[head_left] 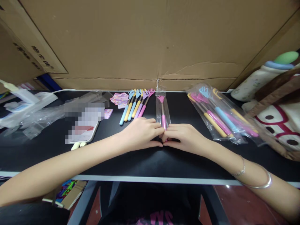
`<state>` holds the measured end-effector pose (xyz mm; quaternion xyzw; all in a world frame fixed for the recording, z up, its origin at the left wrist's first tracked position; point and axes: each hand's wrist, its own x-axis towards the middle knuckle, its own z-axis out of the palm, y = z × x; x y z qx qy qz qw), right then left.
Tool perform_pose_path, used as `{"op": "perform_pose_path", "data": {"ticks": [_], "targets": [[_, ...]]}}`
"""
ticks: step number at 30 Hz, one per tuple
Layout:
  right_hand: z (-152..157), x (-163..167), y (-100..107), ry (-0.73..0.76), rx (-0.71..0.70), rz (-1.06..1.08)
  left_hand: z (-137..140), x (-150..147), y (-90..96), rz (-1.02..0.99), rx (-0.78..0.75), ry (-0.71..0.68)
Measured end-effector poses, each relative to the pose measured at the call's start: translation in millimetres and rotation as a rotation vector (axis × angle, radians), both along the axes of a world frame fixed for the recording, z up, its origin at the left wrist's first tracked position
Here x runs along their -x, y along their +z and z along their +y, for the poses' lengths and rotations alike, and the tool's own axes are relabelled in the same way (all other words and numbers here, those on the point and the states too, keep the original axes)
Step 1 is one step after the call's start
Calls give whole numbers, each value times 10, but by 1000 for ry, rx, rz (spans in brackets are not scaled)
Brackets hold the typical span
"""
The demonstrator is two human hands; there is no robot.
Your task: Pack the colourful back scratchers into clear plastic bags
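A pink back scratcher (163, 118) lies inside a narrow clear plastic bag (167, 109) at the middle of the black table, its claw end pointing away from me. My left hand (142, 132) and my right hand (184, 137) meet at the near end of the bag, fingers pinched on it from both sides. The fingers hide the bag's near edge. Left of it, several loose back scratchers (133, 106) in blue, yellow, purple and pink lie side by side. To the right, several bagged back scratchers (222, 117) lie in a pile.
Small printed cards (120, 98) and a phone (87, 128) with a cable lie on the left. Beyond them are clear plastic bags (42, 118) and a white power strip (28, 104). A bottle (260, 79) and a cloth bag (276, 125) stand right. Cardboard (140, 40) walls the back.
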<state>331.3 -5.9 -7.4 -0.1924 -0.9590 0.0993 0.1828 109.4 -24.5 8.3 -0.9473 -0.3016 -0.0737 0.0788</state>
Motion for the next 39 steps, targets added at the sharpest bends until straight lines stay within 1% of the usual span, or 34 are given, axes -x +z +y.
{"op": "perform_pose_path", "data": {"ticks": [4,9,11,14,17,21,24,29,32,35,39], "targets": [[-7,-4,45,-6,58,-9,4,-24,-55,-62,-27,23],[-27,-36,173,-85,153,-110,-27,-43,-41,-148,-4,76],[-32,-56,218,-105,128,-160,-29,-45,-30,-174,-9,113],[-29,-79,232,-139,50,-202,-9,-40,-23,-198,-23,148],[-16,-87,199,-167,-31,-188,26,-22,-34,-220,-20,155],[-7,-87,171,-143,-142,-178,60,1,-61,-232,-14,159],[-14,-85,179,-141,-195,-190,65,8,-68,-213,-10,130],[-31,-70,165,-132,-214,-181,34,7,-76,-139,-58,29],[-37,-58,130,-106,-203,-149,29,10,-92,-126,-84,-7],[-34,-46,97,-84,-190,-127,55,22,-106,-128,-57,-11],[-18,-29,89,-72,-151,-99,93,35,-95,-134,23,-1]]}}
